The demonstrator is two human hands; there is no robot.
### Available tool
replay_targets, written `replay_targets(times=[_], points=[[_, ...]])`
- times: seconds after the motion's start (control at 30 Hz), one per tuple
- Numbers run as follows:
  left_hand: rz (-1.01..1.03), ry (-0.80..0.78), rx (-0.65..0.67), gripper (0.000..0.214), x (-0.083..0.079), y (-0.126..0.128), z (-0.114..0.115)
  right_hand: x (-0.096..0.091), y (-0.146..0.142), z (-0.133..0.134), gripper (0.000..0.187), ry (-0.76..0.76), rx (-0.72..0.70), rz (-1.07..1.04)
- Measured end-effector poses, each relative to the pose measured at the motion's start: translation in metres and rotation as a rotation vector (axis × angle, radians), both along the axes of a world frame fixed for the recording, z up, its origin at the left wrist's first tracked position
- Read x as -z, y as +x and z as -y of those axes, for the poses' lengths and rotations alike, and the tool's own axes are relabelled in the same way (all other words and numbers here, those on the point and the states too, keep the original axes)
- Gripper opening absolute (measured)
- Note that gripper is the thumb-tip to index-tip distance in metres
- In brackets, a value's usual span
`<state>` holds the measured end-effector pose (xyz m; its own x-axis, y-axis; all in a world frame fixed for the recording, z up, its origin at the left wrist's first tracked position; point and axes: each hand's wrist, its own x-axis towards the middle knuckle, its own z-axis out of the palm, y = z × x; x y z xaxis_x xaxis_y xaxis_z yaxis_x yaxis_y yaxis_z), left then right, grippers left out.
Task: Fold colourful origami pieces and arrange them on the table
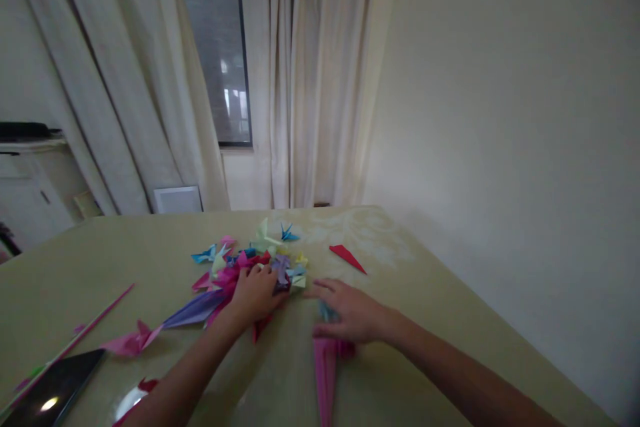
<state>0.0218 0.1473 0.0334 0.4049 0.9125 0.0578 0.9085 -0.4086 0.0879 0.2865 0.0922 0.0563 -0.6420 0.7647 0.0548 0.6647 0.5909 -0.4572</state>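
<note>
My left hand [257,292] rests on a heap of colourful folded paper cranes [230,275], fingers spread over pink and red pieces. A purple paper crane [281,268] lies against its fingertips. To the right, my right hand [347,312] is slightly blurred, with its thumb and fingers apart. A light blue folded paper [327,311] shows between them, and I see no grip on it. Below this hand a long pink folded paper [326,377] points toward me. A darker pink piece [346,349] sits partly hidden under the palm.
A red folded paper [347,258] and a blue crane [289,233] lie farther back. At left are a pink crane [134,340], a thin pink stick [95,321] and a dark tablet-like device [57,387]. A shiny round object [131,401] is partly behind my left forearm. The wall [500,147] borders the table's right.
</note>
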Motion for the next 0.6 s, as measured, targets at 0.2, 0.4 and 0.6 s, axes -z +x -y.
replay_targets(times=[0.2, 0.4, 0.6], points=[[0.004, -0.141, 0.057, 0.021, 0.0, -0.028, -0.004, 0.035, 0.005, 0.006, 0.055, 0.081, 0.185, 0.139], [0.118, -0.082, -0.034, 0.028, -0.01, -0.054, 0.029, 0.036, -0.024, -0.06, 0.047, 0.134, 0.333, 0.008], [0.191, 0.343, -0.192, 0.071, -0.003, -0.076, 0.059, 0.033, -0.04, -0.082, 0.054, 0.045, 0.162, -0.147]])
